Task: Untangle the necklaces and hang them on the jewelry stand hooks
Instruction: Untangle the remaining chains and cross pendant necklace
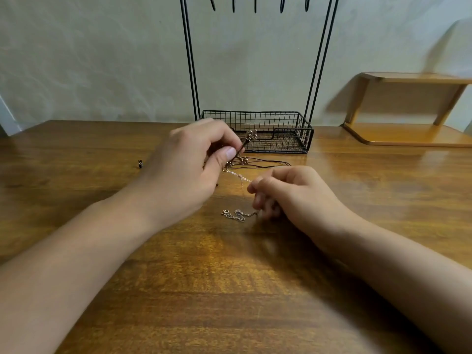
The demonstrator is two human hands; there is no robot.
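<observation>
A wooden table (229, 290) fills the near and middle of the scene, its grain running left to right, and it ends at a pale wall. At the far edge in the middle stands a black wire jewelry stand (319, 60), with two thin uprights on each side rising out of view, a mesh basket tray (258, 118) at its base and the tips of its hooks (255, 5) showing along the top. On the far right sits a small wooden shelf (413, 79) on its own base.

Both forearms reach in from the near corners. The left hand (186, 164) is raised just in front of the basket tray, thumb and fingers pinching a dark cord necklace (265, 162) with bronze flower-shaped beads (251, 135); the cord's loops trail right across the table behind the hands. The right hand (288, 192) is lower and to the right, its fingers curled, pinching a fine pale chain necklace (238, 176) that runs taut up to the tangle at the left hand. The chain's free end with its clasp (225, 213) lies on the table just near of the right fingers.

Well apart to the left, a tiny dark bead (140, 164) rests on the wood.
</observation>
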